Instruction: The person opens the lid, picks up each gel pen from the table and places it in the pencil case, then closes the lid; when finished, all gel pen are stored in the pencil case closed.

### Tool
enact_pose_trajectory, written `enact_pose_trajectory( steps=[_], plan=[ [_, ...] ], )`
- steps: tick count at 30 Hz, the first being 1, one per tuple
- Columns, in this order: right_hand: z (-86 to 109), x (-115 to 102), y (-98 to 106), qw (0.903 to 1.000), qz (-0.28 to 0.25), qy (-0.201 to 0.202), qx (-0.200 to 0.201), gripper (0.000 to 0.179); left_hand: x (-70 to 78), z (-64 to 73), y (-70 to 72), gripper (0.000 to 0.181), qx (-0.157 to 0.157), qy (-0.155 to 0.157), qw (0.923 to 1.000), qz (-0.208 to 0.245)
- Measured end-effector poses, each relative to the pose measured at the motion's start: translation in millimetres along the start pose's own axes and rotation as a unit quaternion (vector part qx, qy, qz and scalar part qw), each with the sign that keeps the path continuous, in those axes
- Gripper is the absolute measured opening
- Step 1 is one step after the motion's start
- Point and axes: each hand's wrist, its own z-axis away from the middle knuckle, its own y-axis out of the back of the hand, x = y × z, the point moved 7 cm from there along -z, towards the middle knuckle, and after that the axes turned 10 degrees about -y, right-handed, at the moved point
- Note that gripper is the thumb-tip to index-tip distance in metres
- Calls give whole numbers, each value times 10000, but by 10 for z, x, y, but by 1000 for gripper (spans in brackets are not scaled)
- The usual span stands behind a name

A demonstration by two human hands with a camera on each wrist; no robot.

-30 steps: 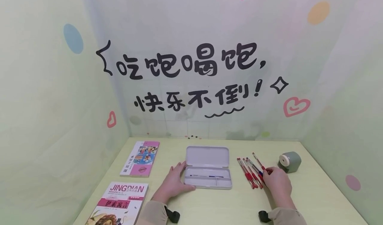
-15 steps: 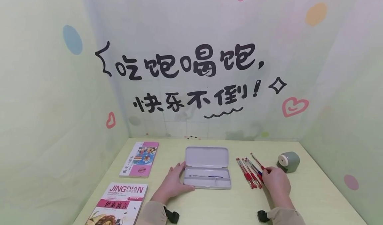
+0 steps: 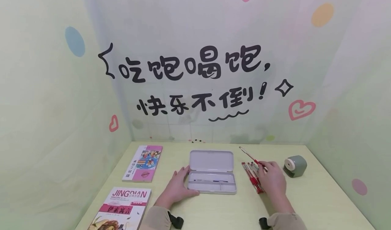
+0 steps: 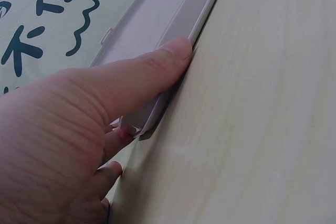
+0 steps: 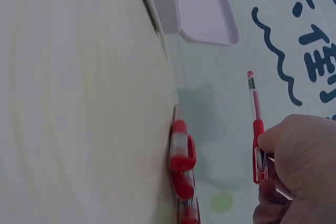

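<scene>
One red pen (image 5: 256,129) is in the grip of the right hand (image 3: 274,179), pinched between thumb and fingers near its red end, while its clear barrel sticks out tilted, away from the person and to the left. It appears raised, above and just beside the bundle of pens (image 3: 253,180) lying on the tabletop (image 3: 220,213), between the pencil case (image 3: 211,161) and the sharpener (image 3: 295,166). The left hand (image 3: 175,189) holds nothing in its grasp: its fingers are spread open against the case's left end, the thumb along the front edge. The case stands with its lid raised, and one slim pen (image 3: 210,180) lies lengthwise in the tray. The step in hand looks like lifting the red pen free of the others. To do it well, a light, firm pinch should be enough; squeezing harder could make the smooth barrel swivel. Held at one end, the pen will probably dip at the other, so a grip nearer the middle would steer better. Raise it clear before moving sideways, lest it roll its neighbours apart. The left hand needs only gentle, even pressure, since a hard push could slide the case.
</scene>
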Motion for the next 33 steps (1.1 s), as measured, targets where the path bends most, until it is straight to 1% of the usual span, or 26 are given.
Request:
enact_pose_trajectory(
  steps=[5,9,13,16,20,22,29,33],
  plan=[
    [101,-293,-62,9979,-197,620,36,28,-28,-10,-10,125,-27,70,10000,-36],
    [163,-501,-140,9927,-348,1158,14,20,-45,-25,-17,125,-35,91,9999,-46],
    [228,-664,-260,9870,-286,1578,-94,14,-40,-26,-15,126,-4,87,9999,-50],
    [291,-765,-363,9842,-52,1742,-311,13,-34,-7,-11,126,32,140,9999,-3],
    [383,-846,-505,9818,165,1721,-783,14,-27,21,-20,127,27,200,9998,13],
    [420,-870,-561,9806,202,1711,-936,12,-20,28,-25,127,11,212,9998,-9],
    [507,-963,-653,9775,54,1820,-1069,10,-28,19,-24,127,3,198,9998,-70],
    [544,-994,-697,9747,122,1909,-1153,11,-53,13,-26,127,-15,243,9997,-73]
  ],
)
